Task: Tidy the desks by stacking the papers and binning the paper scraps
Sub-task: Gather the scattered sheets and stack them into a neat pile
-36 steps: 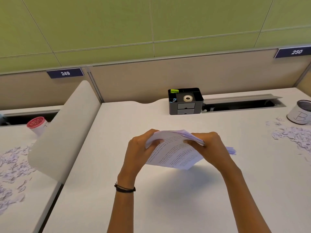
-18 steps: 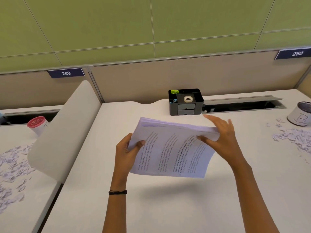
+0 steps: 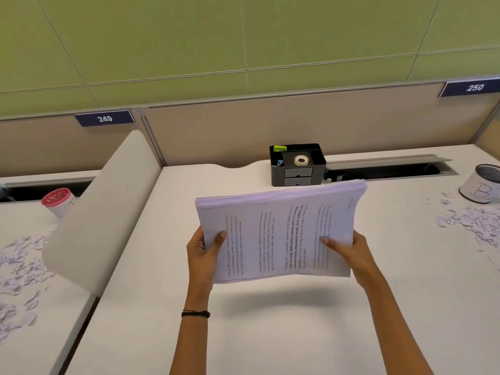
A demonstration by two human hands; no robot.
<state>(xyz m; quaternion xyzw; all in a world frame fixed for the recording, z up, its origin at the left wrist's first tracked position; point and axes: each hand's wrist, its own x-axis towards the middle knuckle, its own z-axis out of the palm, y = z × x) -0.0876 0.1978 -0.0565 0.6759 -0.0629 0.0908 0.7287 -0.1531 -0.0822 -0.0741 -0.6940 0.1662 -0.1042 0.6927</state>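
Observation:
A thick stack of printed papers is held up above the white desk, tilted so the text faces me. My left hand grips its left edge, thumb on the front. My right hand grips the lower right edge, thumb on the page. White paper scraps lie on the desk at the right, beside a white tin marked B. More paper scraps cover the neighbouring desk at the left, near a white cup with a red top.
A black desk organiser with a tape roll stands at the back centre. A rounded white divider panel separates the two desks. An open cable tray runs along the back right. Beige partitions carry signs 249 and 250.
The stack went from bunched and edge-on between both hands to raised, squared and facing me. Both hands shifted to grip its side edges.

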